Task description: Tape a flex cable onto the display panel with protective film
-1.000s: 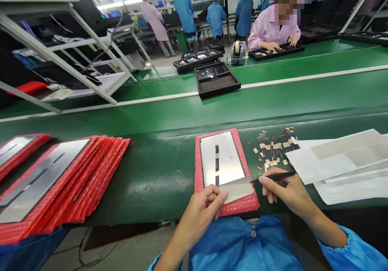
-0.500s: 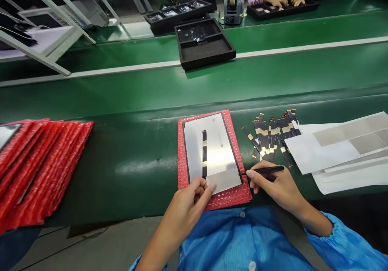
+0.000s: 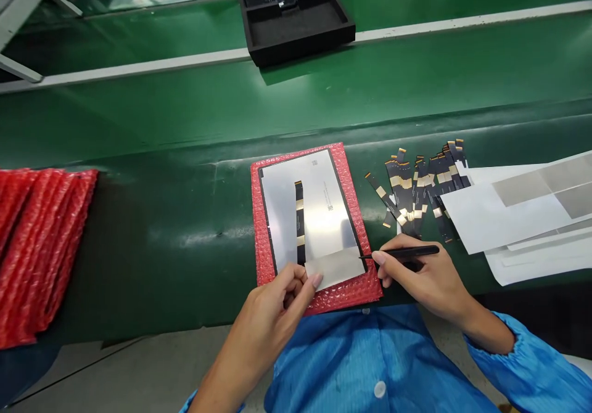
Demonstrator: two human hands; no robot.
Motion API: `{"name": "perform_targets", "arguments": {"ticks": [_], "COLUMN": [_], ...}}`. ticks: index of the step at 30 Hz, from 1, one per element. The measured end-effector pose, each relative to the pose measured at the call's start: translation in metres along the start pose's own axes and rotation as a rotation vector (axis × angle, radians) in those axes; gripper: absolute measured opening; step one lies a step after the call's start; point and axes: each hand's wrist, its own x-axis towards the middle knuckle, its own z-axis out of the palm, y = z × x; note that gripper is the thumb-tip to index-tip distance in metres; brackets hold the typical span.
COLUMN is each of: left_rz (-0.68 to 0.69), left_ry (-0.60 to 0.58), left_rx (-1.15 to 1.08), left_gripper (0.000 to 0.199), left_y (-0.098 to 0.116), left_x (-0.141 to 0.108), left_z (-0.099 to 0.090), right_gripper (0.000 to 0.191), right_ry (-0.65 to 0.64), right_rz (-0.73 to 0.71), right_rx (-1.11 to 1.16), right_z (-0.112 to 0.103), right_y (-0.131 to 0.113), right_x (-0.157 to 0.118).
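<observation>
Grey film patch (image 3: pixel 335 267) lies on the near end of the silver panel (image 3: pixel 309 206), w/ its left corner pinched under the thumb & fingers of the left hand (image 3: pixel 272 305). Right hand (image 3: pixel 425 277) is closed pen-style round thin black tweezers (image 3: pixel 400 253); the tip points left and sits at the patch's right edge, touching or just off it, can't tell. So the patch lies between both hands, long axis across the panel, left hand nearer. Panel lies lengthwise away from the person on a red bubble-wrap sheet (image 3: pixel 354 293), a black-and-gold strip (image 3: pixel 300 222) running down it. Right of it on the green table (image 3: pixel 185 228): loose cable strips (image 3: pixel 419 188), then white backing sheets (image 3: pixel 509 216), cut off at frame edge. Left: stack of red sheets (image 3: pixel 41 246), partly cut off. Beyond: black tray (image 3: pixel 296 28), top cropped.
</observation>
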Motion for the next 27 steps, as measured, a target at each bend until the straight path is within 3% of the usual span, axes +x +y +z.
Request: {"name": "perform_targets", "arguments": {"ticks": [9,19,27], "left_rz": [0.145,0.067,0.102], "left_ry": [0.074,0.054,0.081], "left_rx": [-0.031,-0.039,-0.051], "left_gripper": [0.028,0.032,0.031], "left_y": [0.0029,0.0012,0.0031], "left_x": [-0.0010,-0.0025,-0.0012], "left_z": [-0.0024,-0.0014,-0.0007], "right_gripper": [0.012,0.009,0.007], "right_ry": [0.021,0.020,0.023], "right_rz": [0.046,0.052,0.040], "right_rx": [0.055,0.031,0.016], "right_z": [0.0012,0.0010,0.0018], "right_y": [-0.0016,-0.0039,-0.0027], "right_x": [0.0016,0.0019,0.0019]}}
